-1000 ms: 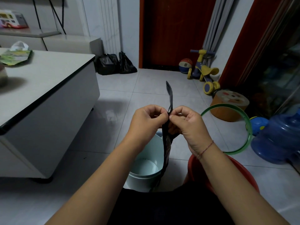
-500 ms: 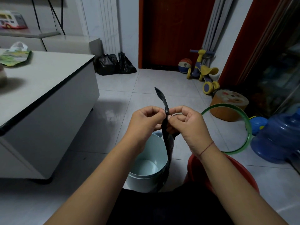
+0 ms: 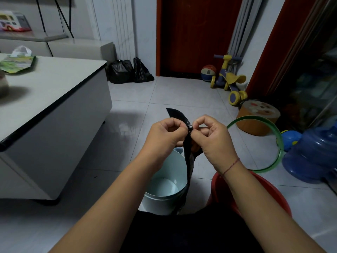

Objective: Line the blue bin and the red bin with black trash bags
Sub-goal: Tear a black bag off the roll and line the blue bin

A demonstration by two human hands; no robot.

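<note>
Head view. Both hands meet at chest height over the floor. Left hand [image 3: 166, 135] and right hand [image 3: 212, 137] are each closed in a pinch on the top of a black trash bag [image 3: 187, 156], thumbs and forefingers pressed together at the same spot. The bag is flat and unopened: a narrow strip hanging straight down between the wrists, with a short pointed flap standing up and to the left above the pinch. Its lower end drops past the rim of the blue bin [image 3: 164, 189] and is lost against the dark clothing at the bottom of the frame.

The blue bin stands on the floor directly below the hands; its pale interior is bare, no liner. The red bin [image 3: 269, 190] sits just beside it on the right, mostly hidden under the right forearm; I cannot see inside it.

Judgement: the step is separating the two film layers at the bag mouth. To do it well, I rub the layers against each other between thumb and forefinger until they slip, then pull the hands apart sideways, not upward. I should confirm this end is the mouth and not the sealed bottom; the frame does not settle that. Once open, shake air in over the blue bin.
</note>
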